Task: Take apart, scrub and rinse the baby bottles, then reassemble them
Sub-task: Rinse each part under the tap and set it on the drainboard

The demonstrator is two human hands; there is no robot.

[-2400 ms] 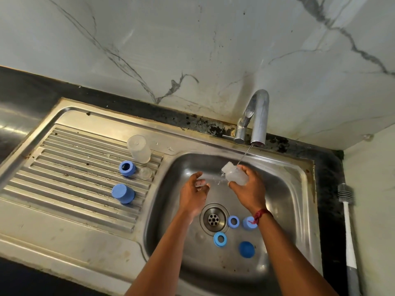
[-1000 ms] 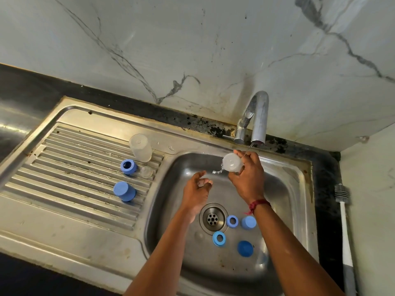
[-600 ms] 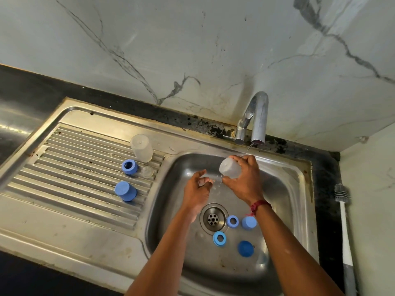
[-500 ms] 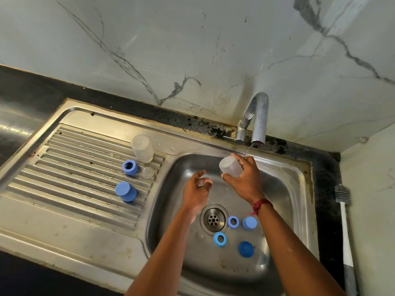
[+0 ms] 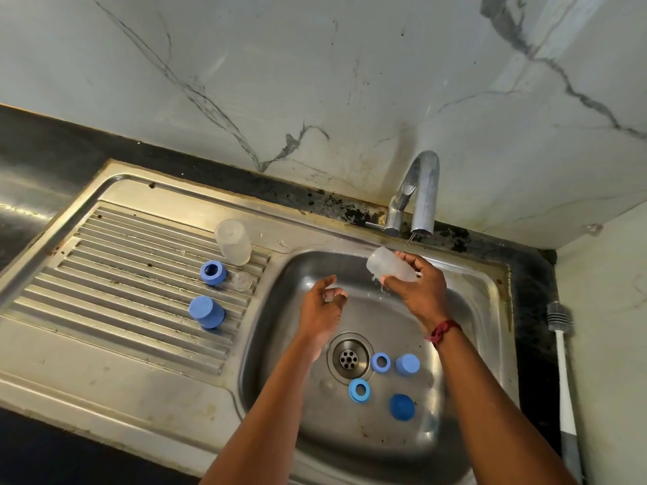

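Observation:
My right hand (image 5: 418, 292) grips a clear baby bottle (image 5: 387, 266) just under the tap (image 5: 422, 190), tilted with its base toward the upper left and water dripping off it. Fingers curled, my left hand (image 5: 320, 309) pinches a small clear piece (image 5: 332, 289) over the basin. On the basin floor lie two blue rings (image 5: 380, 362) (image 5: 359, 390) and two blue caps (image 5: 407, 364) (image 5: 402, 407). On the drainboard stand another clear bottle (image 5: 232, 241) upside down, a blue ring (image 5: 213, 273), a clear teat (image 5: 242, 281) and a blue cap (image 5: 206, 312).
The steel sink (image 5: 266, 344) has its drain (image 5: 349, 358) at the centre. A thin stream of water runs from the tap. A white-handled bottle brush (image 5: 562, 362) lies on the dark counter to the right. Marble wall rises behind.
My right hand has turned the bottle from base-toward-me to lying sideways under the tap and shifted slightly right. My left hand has stayed put.

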